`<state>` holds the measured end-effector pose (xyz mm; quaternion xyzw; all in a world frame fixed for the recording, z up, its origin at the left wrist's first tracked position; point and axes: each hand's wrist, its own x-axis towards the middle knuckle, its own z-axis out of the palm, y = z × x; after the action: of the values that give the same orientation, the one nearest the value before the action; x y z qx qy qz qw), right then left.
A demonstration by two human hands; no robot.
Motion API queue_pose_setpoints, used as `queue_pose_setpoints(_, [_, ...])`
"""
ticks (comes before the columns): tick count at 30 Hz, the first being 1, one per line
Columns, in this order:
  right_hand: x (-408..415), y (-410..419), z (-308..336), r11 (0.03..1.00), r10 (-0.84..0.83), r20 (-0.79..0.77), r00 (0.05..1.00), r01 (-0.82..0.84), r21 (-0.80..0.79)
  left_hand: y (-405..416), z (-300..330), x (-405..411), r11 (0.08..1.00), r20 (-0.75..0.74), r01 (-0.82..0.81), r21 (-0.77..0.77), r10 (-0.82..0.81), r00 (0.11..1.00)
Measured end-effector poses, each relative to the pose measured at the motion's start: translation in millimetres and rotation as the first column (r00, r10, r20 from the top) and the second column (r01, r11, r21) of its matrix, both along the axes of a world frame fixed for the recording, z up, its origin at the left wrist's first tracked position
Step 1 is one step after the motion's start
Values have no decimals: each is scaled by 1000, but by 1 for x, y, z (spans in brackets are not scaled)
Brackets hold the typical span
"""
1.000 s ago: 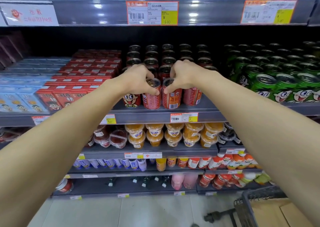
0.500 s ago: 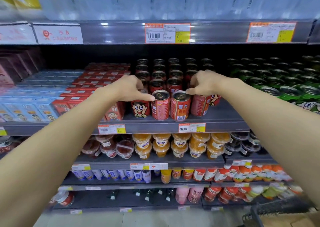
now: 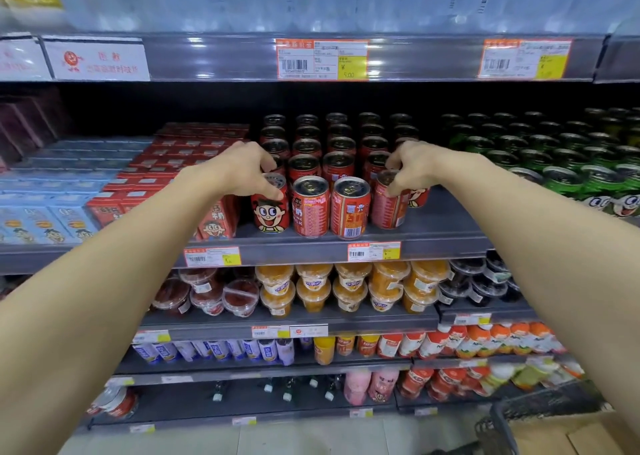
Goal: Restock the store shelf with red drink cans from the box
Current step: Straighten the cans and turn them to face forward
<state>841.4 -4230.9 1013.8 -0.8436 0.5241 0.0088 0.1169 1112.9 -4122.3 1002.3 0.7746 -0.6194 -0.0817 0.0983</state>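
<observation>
Several rows of red drink cans stand on the grey shelf (image 3: 443, 232) at chest height. My left hand (image 3: 247, 170) curls over the top of the front left can with the cartoon face (image 3: 272, 212), thumb on its front. My right hand (image 3: 414, 167) pinches the top rim of the front right can (image 3: 386, 208). Two front cans between them, the left one (image 3: 310, 208) and the right one (image 3: 349, 210), stand free and upright. A corner of the cardboard box (image 3: 571, 437) shows at the bottom right.
Red and blue drink cartons (image 3: 211, 219) fill the shelf left of the cans, green cans (image 3: 561, 177) the right. Fruit cups (image 3: 346, 288) and bottles sit on lower shelves. A dark cart basket (image 3: 502, 420) holds the box by the floor.
Both hands let go of the two middle front cans and moved outward, left to the cartoon-face can, right to the front right can. The view tilted upward.
</observation>
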Motion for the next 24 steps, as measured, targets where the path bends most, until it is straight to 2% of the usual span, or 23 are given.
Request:
queue_pose_setpoints(5, [3,-2,-3,1000,-13,20,1000,13,0,3,-8,2,999,-3,-14,-35,13,1000])
queue_pose_setpoints(16, [3,7,-9,1000,0,70,998,1,-5,0,-7,-6,1000,11,4,-9,-4,1000])
queue_pose_setpoints(24, [1,8,-2,999,48,6,999,-48,17,12,-3,-5,999,-41,42,-10,-42,998])
